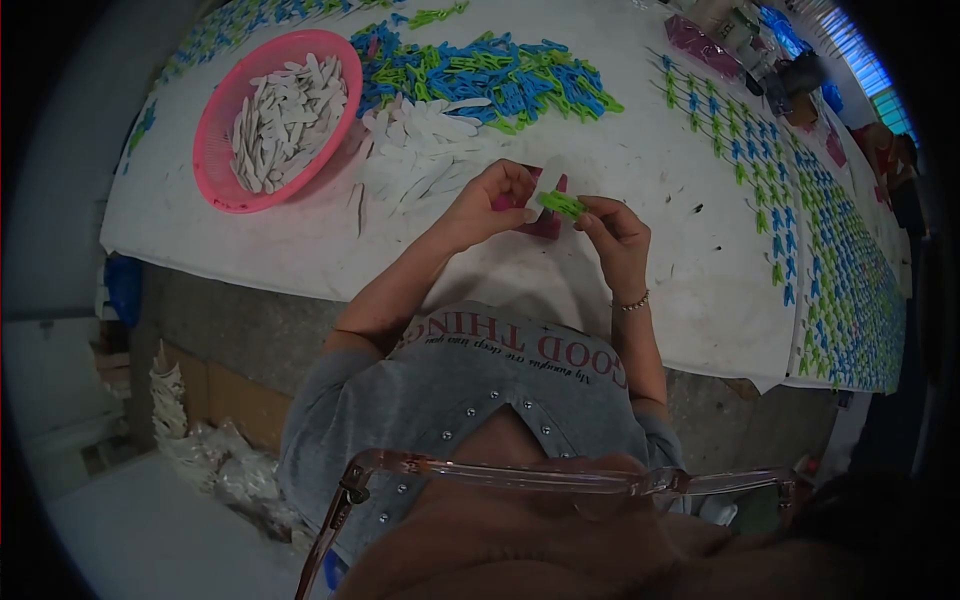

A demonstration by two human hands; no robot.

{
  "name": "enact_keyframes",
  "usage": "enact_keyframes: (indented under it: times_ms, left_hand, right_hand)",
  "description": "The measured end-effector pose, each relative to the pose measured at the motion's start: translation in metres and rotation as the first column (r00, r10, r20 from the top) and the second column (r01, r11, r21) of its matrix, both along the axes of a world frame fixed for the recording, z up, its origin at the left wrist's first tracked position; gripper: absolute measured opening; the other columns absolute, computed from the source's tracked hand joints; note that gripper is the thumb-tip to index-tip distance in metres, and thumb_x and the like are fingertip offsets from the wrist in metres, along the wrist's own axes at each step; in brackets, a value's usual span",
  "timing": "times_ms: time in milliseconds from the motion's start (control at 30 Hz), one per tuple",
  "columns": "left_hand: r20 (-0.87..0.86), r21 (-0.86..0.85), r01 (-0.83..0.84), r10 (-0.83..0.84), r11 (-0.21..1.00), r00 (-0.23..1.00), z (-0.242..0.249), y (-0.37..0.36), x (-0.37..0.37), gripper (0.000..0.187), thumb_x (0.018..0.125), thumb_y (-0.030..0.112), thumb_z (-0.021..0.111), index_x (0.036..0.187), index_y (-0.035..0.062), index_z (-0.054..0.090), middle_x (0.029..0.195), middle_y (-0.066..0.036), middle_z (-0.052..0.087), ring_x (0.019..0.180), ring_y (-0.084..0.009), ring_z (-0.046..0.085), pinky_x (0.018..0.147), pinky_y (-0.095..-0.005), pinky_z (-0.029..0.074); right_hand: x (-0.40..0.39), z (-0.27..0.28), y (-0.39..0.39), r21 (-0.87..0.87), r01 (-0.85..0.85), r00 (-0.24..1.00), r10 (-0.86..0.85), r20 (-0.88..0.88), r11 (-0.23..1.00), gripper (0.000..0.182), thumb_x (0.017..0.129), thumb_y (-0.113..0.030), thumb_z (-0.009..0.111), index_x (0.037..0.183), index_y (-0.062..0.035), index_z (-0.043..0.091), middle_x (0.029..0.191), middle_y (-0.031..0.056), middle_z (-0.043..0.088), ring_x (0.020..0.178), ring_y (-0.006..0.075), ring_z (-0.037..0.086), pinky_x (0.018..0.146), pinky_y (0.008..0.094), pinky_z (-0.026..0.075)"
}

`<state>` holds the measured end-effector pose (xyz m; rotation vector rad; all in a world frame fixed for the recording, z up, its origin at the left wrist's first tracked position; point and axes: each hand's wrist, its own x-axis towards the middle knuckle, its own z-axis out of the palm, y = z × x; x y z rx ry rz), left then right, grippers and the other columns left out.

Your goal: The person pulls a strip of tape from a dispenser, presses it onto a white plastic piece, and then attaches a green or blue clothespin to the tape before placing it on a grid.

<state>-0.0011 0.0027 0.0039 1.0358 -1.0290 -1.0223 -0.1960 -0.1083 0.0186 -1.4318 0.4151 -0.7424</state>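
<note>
My right hand point(620, 235) pinches a green clothespin point(563, 205) between thumb and fingertips. Facing it, my left hand point(492, 205) is curled with thumb and fingers around a pale flat strip point(549, 178), whose end reaches the clothespin. Behind and below the fingers stands a small dark pink holder point(544, 225), partly covered by my left hand. Loose white strips point(425, 150) lie on the table beyond my left hand. Further back is a heap of blue and green clothespins point(490, 75).
A pink plastic basket point(207, 165) of white strips stands on the white-covered table point(280, 245) at left. Rows of joined blue and green clothespins point(840, 270) cover the right side. Plastic-wrapped packs point(700, 45) sit at the back right. Another person point(880, 150) is at the far right.
</note>
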Motion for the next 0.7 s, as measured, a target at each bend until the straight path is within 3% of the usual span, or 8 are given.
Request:
enact_keyframes:
  times_ms: [200, 300, 400, 433, 533, 567, 633, 700]
  left_hand:
    - [0.012, 0.022, 0.014, -0.014, 1.000, 1.000, -0.003, -0.001, 0.001, 0.038, 0.076, -0.002, 0.068, 0.106, 0.0068, 0.047, 0.091, 0.001, 0.051, 0.084, -0.0062, 0.050, 0.075, -0.0215, 0.044]
    - [0.041, 0.007, 0.030, -0.030, 1.000, 0.999, -0.003, -0.002, 0.000, 0.037, 0.076, -0.003, 0.068, 0.106, 0.0068, 0.047, 0.090, 0.002, 0.051, 0.083, -0.0063, 0.051, 0.075, -0.0216, 0.044]
    - [-0.050, 0.030, 0.122, -0.120, 0.992, 0.991, -0.006, -0.008, -0.002, 0.043, 0.073, -0.002, 0.069, 0.109, 0.0068, 0.048, 0.096, 0.000, 0.052, 0.089, -0.0088, 0.050, 0.079, -0.0236, 0.044]
    - [0.117, -0.003, 0.033, -0.032, 0.999, 0.993, -0.004, -0.010, -0.001, 0.047, 0.072, 0.000, 0.071, 0.112, 0.0068, 0.047, 0.101, -0.002, 0.051, 0.093, -0.0112, 0.049, 0.082, -0.0259, 0.043]
    - [0.544, -0.099, -0.265, 0.275, 0.959, 0.792, -0.006, -0.015, 0.027, 0.055, 0.069, 0.008, 0.073, 0.117, 0.0066, 0.048, 0.110, -0.006, 0.049, 0.101, -0.0175, 0.046, 0.090, -0.0321, 0.039]
    - [0.582, -0.093, -0.332, 0.322, 0.939, 0.747, -0.009, -0.016, 0.041, 0.050, 0.070, 0.009, 0.072, 0.116, 0.0063, 0.050, 0.109, -0.007, 0.051, 0.101, -0.0195, 0.047, 0.090, -0.0334, 0.039]
    - [0.618, -0.097, -0.388, 0.361, 0.917, 0.698, -0.024, -0.012, 0.072, 0.046, 0.072, 0.011, 0.071, 0.114, 0.0060, 0.052, 0.108, -0.008, 0.052, 0.102, -0.0215, 0.048, 0.091, -0.0346, 0.038]
    - [0.842, -0.183, -0.442, 0.372, 0.878, 0.391, -0.043, -0.008, 0.099, 0.038, 0.074, 0.012, 0.069, 0.109, 0.0062, 0.057, 0.107, -0.012, 0.054, 0.102, -0.0272, 0.050, 0.088, -0.0371, 0.040]
  right_hand:
    - [0.003, -0.003, -0.003, -0.062, -0.023, 0.999, 0.020, -0.050, 0.998, 0.022, 0.087, -0.004, 0.062, 0.108, 0.0021, 0.060, 0.093, 0.0060, 0.065, 0.080, 0.0102, 0.060, 0.073, 0.0220, 0.049]
    - [0.006, 0.000, -0.001, 0.124, -0.018, 1.000, 0.017, 0.010, 0.992, 0.017, 0.089, -0.009, 0.059, 0.104, 0.0005, 0.059, 0.087, 0.0043, 0.063, 0.076, 0.0103, 0.059, 0.070, 0.0225, 0.049]
    - [-0.001, -0.009, -0.006, 0.528, -0.159, 0.987, 0.125, 0.101, 0.834, 0.009, 0.090, -0.011, 0.059, 0.093, -0.0025, 0.058, 0.076, 0.0027, 0.059, 0.066, 0.0116, 0.056, 0.062, 0.0253, 0.048]
    - [-0.007, -0.010, -0.010, 0.523, -0.110, 0.993, 0.070, 0.096, 0.845, 0.009, 0.090, -0.011, 0.059, 0.093, -0.0025, 0.058, 0.076, 0.0027, 0.059, 0.066, 0.0116, 0.056, 0.062, 0.0253, 0.048]
    - [-0.026, -0.030, -0.042, 0.446, 0.071, 0.988, -0.126, 0.094, 0.892, 0.009, 0.089, -0.011, 0.061, 0.092, -0.0027, 0.060, 0.076, 0.0029, 0.060, 0.064, 0.0106, 0.056, 0.062, 0.0241, 0.048]
    - [-0.039, -0.039, -0.061, 0.231, 0.316, 0.943, -0.331, 0.028, 0.920, 0.008, 0.088, -0.010, 0.061, 0.090, -0.0026, 0.061, 0.076, 0.0031, 0.061, 0.064, 0.0099, 0.056, 0.062, 0.0236, 0.048]
    - [-0.066, -0.062, -0.100, -0.085, 0.631, 0.773, -0.634, -0.023, 0.771, 0.008, 0.087, -0.010, 0.062, 0.088, -0.0019, 0.062, 0.075, 0.0033, 0.062, 0.064, 0.0090, 0.057, 0.062, 0.0229, 0.048]
    - [-0.096, -0.079, -0.137, -0.260, 0.764, 0.595, -0.801, -0.069, 0.590, 0.009, 0.085, -0.010, 0.063, 0.087, -0.0012, 0.063, 0.074, 0.0037, 0.062, 0.064, 0.0088, 0.057, 0.060, 0.0230, 0.048]
